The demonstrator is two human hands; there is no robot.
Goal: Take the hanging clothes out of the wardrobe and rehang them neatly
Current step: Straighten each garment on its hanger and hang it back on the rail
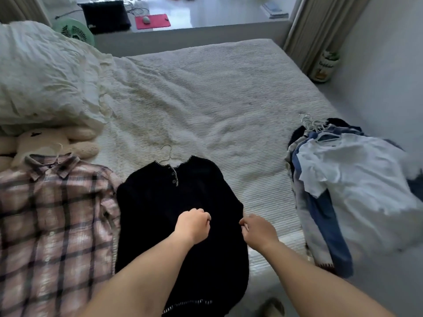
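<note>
The clothes are out on the bed (206, 92), so removal looks done; rehanging remains. One black top (178, 202) on a hanger (168, 154) lies mid-bed, one plaid shirt (50, 213) left of it, one pile (343, 179) of several hangered garments right of it. Left hand (193, 225) fingers pinch the top's middle; right hand (258, 232) pinches its edge.

Setting: home bedroom. Bed (217, 92) with ribbed white cover fills the view; crumpled duvet (45, 76) and plush toy (52, 140) at left. Garments on hangers lie on the bed. Beyond it, a table (206, 17) with mouse pad (152, 21), laptop (104, 16), small green fan (74, 32); curtains (320, 30) at right.
</note>
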